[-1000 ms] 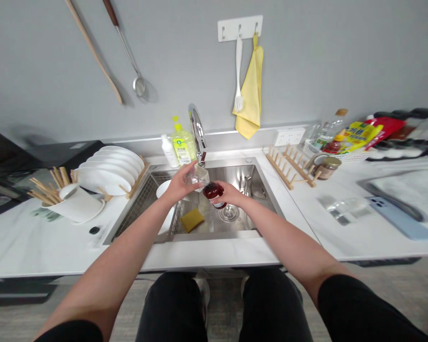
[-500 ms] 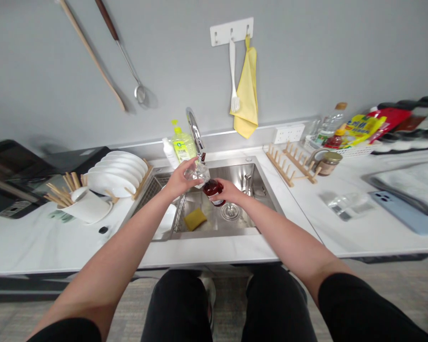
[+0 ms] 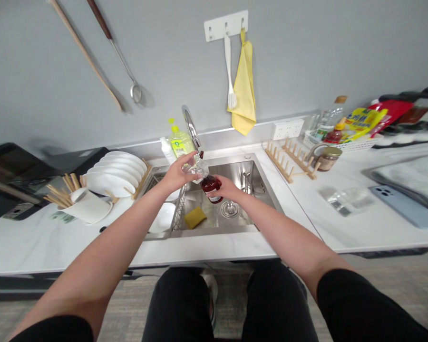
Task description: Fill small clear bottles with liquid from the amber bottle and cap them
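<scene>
Over the sink, my left hand is closed around a clear see-through container, tilted on its side. My right hand wraps round a dark red bottle with a pale label. The bottle's upper end leans left against or very near the container; I cannot tell if they touch. Just behind the left hand rises the chrome faucet. Below the hands a yellow sponge lies on the sink floor, left of the round drain.
A wire rack and white bowl sit at the sink's left. Soap bottles stand behind. White plates and a chopstick holder are left. Rightward are a wooden rack, a jar and a phone.
The view has shifted slightly. Both hands keep their hold on the container and the bottle, with almost no movement between them. More of the white bowl shows at the sink's left.
</scene>
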The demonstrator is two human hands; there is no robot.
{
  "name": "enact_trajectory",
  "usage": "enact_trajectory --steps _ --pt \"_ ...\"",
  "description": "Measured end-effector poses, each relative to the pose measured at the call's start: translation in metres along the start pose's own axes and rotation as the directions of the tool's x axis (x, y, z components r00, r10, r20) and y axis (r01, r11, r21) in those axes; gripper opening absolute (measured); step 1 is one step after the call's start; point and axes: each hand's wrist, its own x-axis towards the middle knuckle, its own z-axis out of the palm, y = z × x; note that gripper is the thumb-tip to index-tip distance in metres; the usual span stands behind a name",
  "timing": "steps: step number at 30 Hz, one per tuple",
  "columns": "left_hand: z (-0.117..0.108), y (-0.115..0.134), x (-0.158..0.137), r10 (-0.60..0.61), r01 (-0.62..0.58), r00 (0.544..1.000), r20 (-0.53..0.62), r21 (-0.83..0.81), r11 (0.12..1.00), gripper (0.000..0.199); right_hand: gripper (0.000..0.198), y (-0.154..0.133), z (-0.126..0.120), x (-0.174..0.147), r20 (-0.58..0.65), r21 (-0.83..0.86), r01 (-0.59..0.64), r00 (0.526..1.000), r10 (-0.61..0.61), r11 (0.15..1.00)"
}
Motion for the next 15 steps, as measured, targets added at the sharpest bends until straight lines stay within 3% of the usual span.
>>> enact_trajectory --steps 15 --pt "-0.008 0.011 0.015 0.041 -0.045 0.997 0.066 0.072 0.996 0.096 0.082 -0.011 0.001 -0.001 0.014 0.092 -0.022 1.0 0.021 0.995"
